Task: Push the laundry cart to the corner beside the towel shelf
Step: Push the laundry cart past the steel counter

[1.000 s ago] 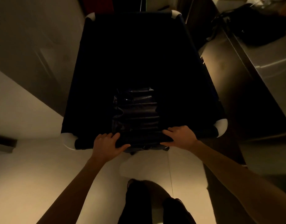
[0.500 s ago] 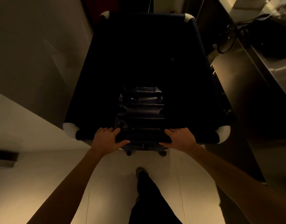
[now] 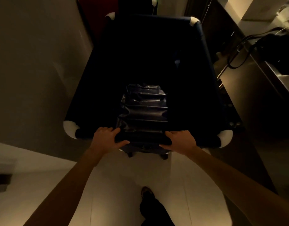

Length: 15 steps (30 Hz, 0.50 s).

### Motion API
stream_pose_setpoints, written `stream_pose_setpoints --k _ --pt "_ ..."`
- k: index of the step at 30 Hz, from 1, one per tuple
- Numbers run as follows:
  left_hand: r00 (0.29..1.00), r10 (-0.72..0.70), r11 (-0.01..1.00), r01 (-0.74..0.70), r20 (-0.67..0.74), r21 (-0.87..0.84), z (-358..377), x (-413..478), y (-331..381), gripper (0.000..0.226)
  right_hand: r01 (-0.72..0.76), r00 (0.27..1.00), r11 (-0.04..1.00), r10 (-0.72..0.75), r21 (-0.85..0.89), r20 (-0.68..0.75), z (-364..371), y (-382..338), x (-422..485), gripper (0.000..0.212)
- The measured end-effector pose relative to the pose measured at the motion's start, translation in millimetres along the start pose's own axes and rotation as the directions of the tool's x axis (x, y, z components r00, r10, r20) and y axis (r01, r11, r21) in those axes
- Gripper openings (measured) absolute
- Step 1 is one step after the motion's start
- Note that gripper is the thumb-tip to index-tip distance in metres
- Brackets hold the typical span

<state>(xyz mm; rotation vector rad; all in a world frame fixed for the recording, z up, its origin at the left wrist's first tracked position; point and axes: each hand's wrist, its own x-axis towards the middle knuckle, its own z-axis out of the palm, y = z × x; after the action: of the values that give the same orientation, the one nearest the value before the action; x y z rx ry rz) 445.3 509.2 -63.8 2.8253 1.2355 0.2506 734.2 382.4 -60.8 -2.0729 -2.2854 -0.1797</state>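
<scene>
The laundry cart (image 3: 205, 62) is a deep, dark fabric bin with white corner caps, seen from above in the middle of the head view. A folded shiny dark sheet (image 3: 143, 110) drapes over its near rim. My left hand (image 3: 106, 138) grips the near rim left of the sheet. Right of the sheet, my right hand (image 3: 181, 140) holds the same rim. Two small casters show under the near edge. The cart's inside is too dark to see. No towel shelf is recognisable.
A pale wall (image 3: 34, 70) runs close along the cart's left side. On the right stands a steel counter (image 3: 248, 88) with a dark bag and cables on top. A red panel (image 3: 98, 15) lies ahead. My foot (image 3: 147, 193) is on the light tiled floor.
The cart has rolled forward between the wall and the counter, and I have stepped after it. Both hands keep the same grip on the near rim.
</scene>
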Motion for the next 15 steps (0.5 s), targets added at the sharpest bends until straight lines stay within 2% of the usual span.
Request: stream_pose_setpoints --k 4,9,15 --pt "1.000 0.026 1.000 -0.026 -0.003 -0.015 -4 13 -19 0.098 -0.020 0.999 1.000 0.020 0.023 0.033 1 -7 17 0.052" --pt "0.998 0.061 0.998 -0.061 -0.023 -0.007 -5 1 -30 0.094 -0.056 0.989 0.997 0.047 0.056 0.143 -7 -27 16 0.057" --pt "0.997 0.080 0.997 -0.080 -0.023 -0.018 -9 -42 -31 0.095 -0.028 0.995 0.999 0.024 0.040 0.100 -9 -59 -16 0.055"
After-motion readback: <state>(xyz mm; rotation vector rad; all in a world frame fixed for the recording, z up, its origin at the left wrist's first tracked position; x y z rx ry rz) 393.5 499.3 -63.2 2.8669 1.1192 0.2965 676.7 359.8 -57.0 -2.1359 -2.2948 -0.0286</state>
